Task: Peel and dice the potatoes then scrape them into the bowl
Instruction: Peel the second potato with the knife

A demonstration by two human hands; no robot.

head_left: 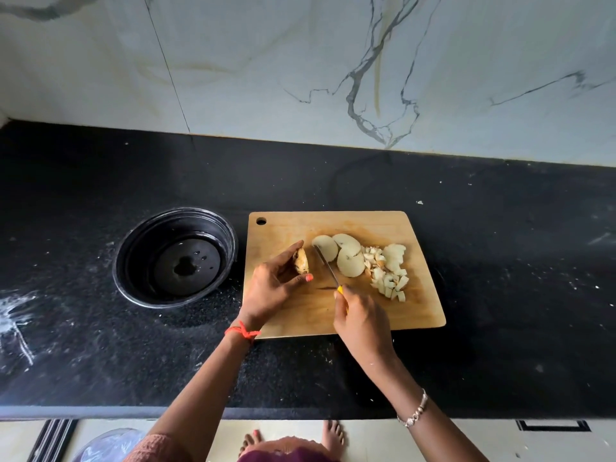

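- While you are standing at the black countertop (100, 345), the black bowl (133, 258) is sitting at the far left, just beside the cutting board's left edge, with only a few wet drops showing on its bottom.
- You are wearing an orange thread (242, 331) on your left wrist, and your left hand (273, 281) is lying over the left part of the wooden cutting board (300, 315).
- That hand is pinching a potato end piece (301, 265), brown skin showing, between thumb and fingers, and is holding it against the board.
- You are pointing the knife (328, 266) away from you; its blade is lying between the end piece and the nearest slice.
- Your right hand (361, 325) is gripping the knife's yellow handle, fingers curled closely around it.
- Three pale potato slices (348, 260) are lying flat and overlapping near the middle of the board, just right of the blade.
- To their right, the diced potato (388, 278) is lying in a loose heap on the board, touching the slices.
- You are wearing a silver bracelet (415, 413) on your right wrist, over the counter's front edge.
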